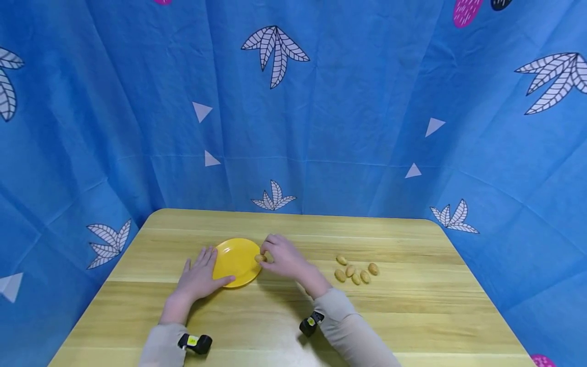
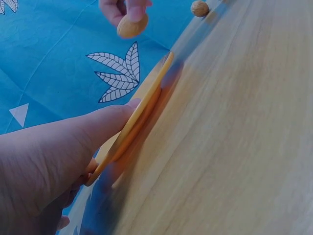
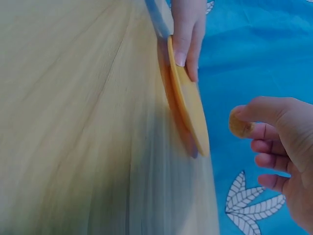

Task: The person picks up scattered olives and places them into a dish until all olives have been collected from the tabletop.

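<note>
A round yellow plate (image 1: 238,260) lies on the table, left of its middle. My left hand (image 1: 200,278) rests against its left side, fingers extended along the edge, with the thumb (image 2: 115,115) over the rim. Above the plate's right edge, my right hand (image 1: 285,257) pinches a brown, oval walnut (image 3: 240,122) between thumb and fingertips. The held walnut is raised clear of the plate in both wrist views. On the table to the right sits a loose group of several walnuts (image 1: 350,270).
The pale wooden table (image 1: 403,311) has rounded far corners. A blue curtain (image 1: 344,102) with leaf prints hangs behind it and at both sides. Each wrist carries a small black camera (image 1: 196,343) over a light sleeve.
</note>
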The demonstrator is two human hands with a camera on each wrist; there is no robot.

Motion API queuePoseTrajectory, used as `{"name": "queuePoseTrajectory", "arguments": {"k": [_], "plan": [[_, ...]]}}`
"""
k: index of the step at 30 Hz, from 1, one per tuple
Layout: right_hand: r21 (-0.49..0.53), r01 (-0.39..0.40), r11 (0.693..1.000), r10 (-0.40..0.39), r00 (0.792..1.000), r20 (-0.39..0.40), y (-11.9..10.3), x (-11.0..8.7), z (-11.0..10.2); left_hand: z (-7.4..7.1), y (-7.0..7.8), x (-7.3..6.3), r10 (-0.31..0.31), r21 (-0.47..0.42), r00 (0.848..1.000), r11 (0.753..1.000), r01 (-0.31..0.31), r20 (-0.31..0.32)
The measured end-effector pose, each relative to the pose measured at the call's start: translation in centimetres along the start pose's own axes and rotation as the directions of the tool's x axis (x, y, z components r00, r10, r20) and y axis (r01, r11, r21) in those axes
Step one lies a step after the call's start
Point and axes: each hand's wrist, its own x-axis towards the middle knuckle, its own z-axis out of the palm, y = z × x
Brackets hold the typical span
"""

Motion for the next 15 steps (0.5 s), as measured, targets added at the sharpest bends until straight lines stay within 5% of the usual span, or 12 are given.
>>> {"name": "queuePoseTrajectory", "arguments": {"k": [15], "plan": [[-0.048, -0.018, 0.999, 0.019, 1.000, 0.019, -0.3, 4.1, 2.7, 0.0, -0.1, 0.0, -0.004, 0.017, 1.000, 1.000, 0.004, -0.001]]}}
